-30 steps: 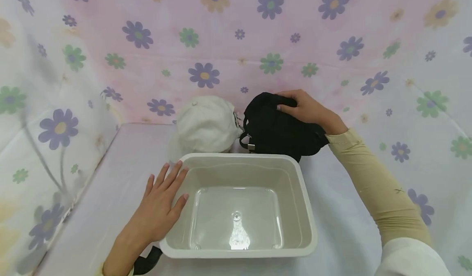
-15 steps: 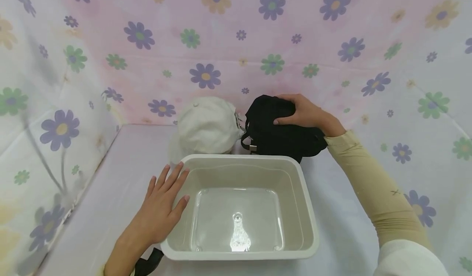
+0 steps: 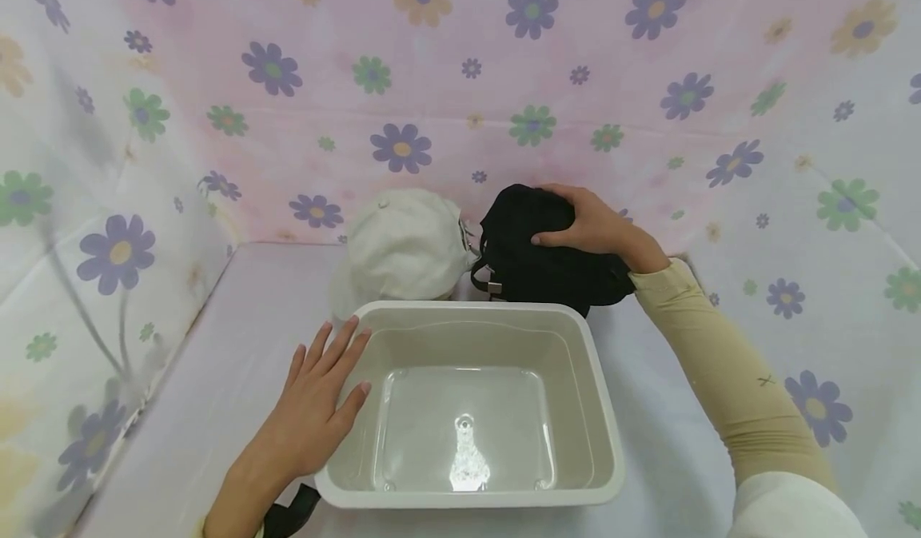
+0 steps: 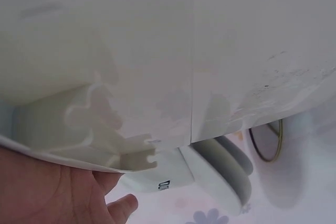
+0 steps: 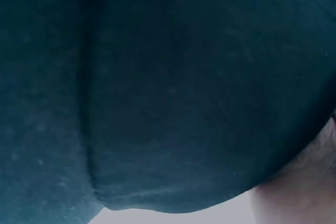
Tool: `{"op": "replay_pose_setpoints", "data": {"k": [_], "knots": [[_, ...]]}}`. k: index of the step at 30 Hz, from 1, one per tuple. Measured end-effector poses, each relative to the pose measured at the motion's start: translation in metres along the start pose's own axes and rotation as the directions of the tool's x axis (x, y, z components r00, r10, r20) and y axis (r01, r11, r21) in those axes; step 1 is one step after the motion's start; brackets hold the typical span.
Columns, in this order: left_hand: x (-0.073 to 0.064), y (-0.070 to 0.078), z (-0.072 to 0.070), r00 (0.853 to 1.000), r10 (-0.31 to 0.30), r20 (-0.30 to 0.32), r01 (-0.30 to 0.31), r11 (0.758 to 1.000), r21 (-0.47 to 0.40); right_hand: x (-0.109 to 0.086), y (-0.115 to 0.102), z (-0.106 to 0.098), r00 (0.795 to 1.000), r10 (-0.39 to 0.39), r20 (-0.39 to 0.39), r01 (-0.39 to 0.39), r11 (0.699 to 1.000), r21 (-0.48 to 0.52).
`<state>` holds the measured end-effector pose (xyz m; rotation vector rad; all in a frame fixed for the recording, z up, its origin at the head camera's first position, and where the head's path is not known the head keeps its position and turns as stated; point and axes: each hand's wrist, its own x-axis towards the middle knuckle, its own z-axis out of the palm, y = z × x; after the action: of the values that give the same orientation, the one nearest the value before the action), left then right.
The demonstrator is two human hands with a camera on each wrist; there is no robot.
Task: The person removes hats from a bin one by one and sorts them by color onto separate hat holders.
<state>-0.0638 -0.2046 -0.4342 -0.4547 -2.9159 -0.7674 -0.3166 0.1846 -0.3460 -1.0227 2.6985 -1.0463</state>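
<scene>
A black cap with a buckled back strap lies on its side behind the bin. My right hand grips its crown, thumb across the near face and the fingers passing behind, where the cap hides them. Dark cloth fills the right wrist view, with part of the hand at its lower right. A white cap sits left of the black one. My left hand rests with extended fingers over the left rim of the off-white plastic bin; its outer wall fills the left wrist view.
Floral cloth hangs behind and on both sides. A pale sheet covers the table. The bin stands front and centre, between me and the caps. A black band shows by the left wrist.
My right hand has settled slightly lower on the black cap, and its thumb has shifted down and left over the crown. The left hand and bin stay about where they were.
</scene>
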Motion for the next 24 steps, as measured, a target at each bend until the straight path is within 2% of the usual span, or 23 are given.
{"op": "replay_pose_setpoints", "data": {"k": [4, 8, 13, 17, 19, 21, 24], "knots": [[0.0, 0.0, -0.001, 1.0, 0.001, -0.002, -0.001, 1.0, 0.0, -0.002, -0.002, 0.002, 0.999, -0.022, -0.025, 0.023, 0.999, 0.04], [0.0, 0.0, 0.001, 1.0, 0.001, -0.003, -0.001, 1.0, -0.004, -0.002, 0.001, 0.003, 0.989, -0.062, -0.135, 0.065, 0.998, 0.021], [0.0, 0.001, 0.003, 1.0, -0.003, 0.003, 0.003, 1.0, -0.016, -0.002, 0.004, -0.003, 0.953, -0.124, -0.275, 0.136, 0.99, 0.024], [-0.001, 0.001, 0.002, 1.0, -0.005, 0.0, 0.005, 1.0, -0.02, -0.003, -0.003, -0.012, 0.907, -0.175, -0.383, 0.224, 0.971, 0.088], [-0.001, 0.001, 0.001, 1.0, -0.005, -0.003, 0.005, 1.0, -0.021, -0.004, -0.007, -0.013, 0.895, -0.192, -0.402, 0.252, 0.963, 0.101], [-0.001, 0.001, 0.001, 1.0, -0.005, -0.005, 0.005, 1.0, -0.021, -0.004, -0.009, -0.01, 0.913, -0.189, -0.361, 0.225, 0.972, 0.061], [0.0, 0.0, 0.001, 1.0, 0.0, -0.008, -0.001, 1.0, -0.022, -0.007, -0.007, -0.003, 0.963, -0.139, -0.23, 0.14, 0.99, -0.014]]}}
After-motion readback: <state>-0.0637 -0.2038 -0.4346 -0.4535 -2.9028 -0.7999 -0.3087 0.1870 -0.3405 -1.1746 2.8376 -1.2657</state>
